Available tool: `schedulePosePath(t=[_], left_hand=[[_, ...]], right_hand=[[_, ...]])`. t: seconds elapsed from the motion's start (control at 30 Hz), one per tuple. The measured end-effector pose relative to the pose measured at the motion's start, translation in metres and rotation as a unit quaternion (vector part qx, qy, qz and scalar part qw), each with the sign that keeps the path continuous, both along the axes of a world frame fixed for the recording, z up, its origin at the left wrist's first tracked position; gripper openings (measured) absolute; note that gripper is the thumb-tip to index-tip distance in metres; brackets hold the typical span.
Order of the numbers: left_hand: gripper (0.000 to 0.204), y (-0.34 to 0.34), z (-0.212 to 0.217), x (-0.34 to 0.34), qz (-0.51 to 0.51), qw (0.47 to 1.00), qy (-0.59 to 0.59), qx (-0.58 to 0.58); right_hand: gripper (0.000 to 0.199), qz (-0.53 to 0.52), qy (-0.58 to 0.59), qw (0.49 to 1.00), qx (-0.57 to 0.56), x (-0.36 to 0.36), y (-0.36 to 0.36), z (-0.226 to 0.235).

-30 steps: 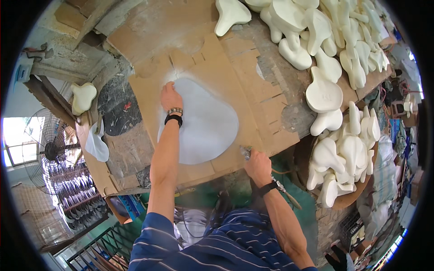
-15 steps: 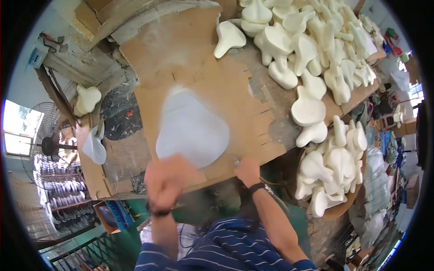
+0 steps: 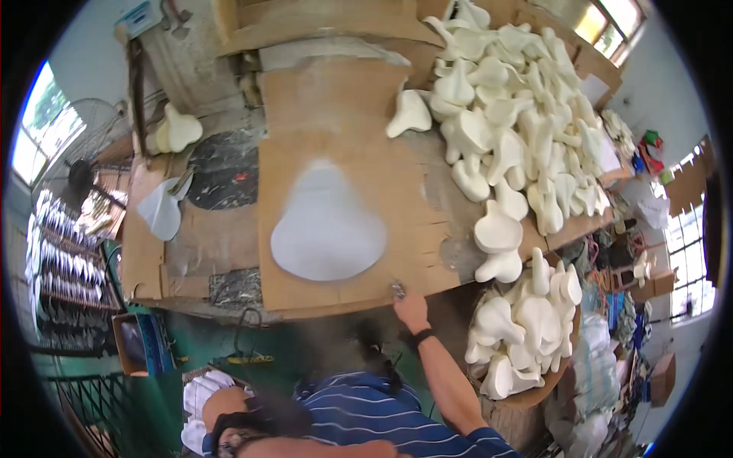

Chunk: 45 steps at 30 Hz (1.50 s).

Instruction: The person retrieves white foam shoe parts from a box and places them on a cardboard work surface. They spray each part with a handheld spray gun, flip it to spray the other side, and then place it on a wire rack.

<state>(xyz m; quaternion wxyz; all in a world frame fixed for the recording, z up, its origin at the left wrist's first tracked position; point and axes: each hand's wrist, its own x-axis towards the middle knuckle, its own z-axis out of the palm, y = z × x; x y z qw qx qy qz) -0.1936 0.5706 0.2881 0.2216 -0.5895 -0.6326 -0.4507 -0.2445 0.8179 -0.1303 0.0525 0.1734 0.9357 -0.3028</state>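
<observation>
A flat, pale gray sheet (image 3: 328, 229), shaped like a fat drop, lies on a brown cardboard piece (image 3: 408, 187) in the middle of the table (image 3: 202, 256). Its thin end points to the far edge, and its round end sits near the near edge. The right hand (image 3: 412, 309) is at the near edge, right of the sheet and not touching it. Its fingers are closed around a small metal tool (image 3: 398, 290). The left hand (image 3: 223, 404) is down low, off the near edge, by some white pieces (image 3: 197, 393) (it is blurry there). I cannot tell if its fingers are apart or together, or if they hold a piece. A big heap of cream shapes (image 3: 508, 114) fills the far right corner of the table. More cream shapes (image 3: 534, 320) sit in a brown bin (image 3: 548, 388) beside the near right corner. By the left edge lies 1 white piece (image 3: 162, 214), and 1 cream lump (image 3: 181, 131) sits at the far left corner. Between the left edge and the cardboard is a black patch (image 3: 221, 183) with 1 red speck.
</observation>
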Motion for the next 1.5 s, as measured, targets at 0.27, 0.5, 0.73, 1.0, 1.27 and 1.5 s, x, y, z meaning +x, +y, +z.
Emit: schedulePosePath(t=[0.27,0.5,0.73,1.0,1.27,1.5], left_hand=[[0.046,-0.017,-0.023,-0.012,-0.121,0.967,-0.098,-0.203],[0.032,-0.076,-0.267,-0.03,0.153,0.776,-0.489,-0.369],[0.03,-0.209,-0.543,0.08,0.273,0.566,-0.62,-0.469],[0.039,-0.283,-0.658,0.218,0.129,0.257,-0.941,-0.177],[0.032,-0.254,-0.64,0.175,0.163,0.575,-0.715,-0.363],[0.038,-0.21,-0.578,0.107,0.278,0.393,-0.874,-0.067]], right_hand=[[0.045,0.006,0.064,0.986,-0.153,0.093,-0.017,0.16],[0.056,0.09,0.049,0.981,-0.165,0.148,-0.016,0.289],[0.051,0.074,0.14,0.98,-0.121,0.143,-0.031,0.329],[0.06,0.152,0.054,0.979,-0.12,0.156,-0.018,0.327],[0.062,0.115,0.167,0.972,-0.123,0.135,-0.02,0.325],[0.062,0.19,0.051,0.973,-0.123,0.152,-0.004,0.325]])
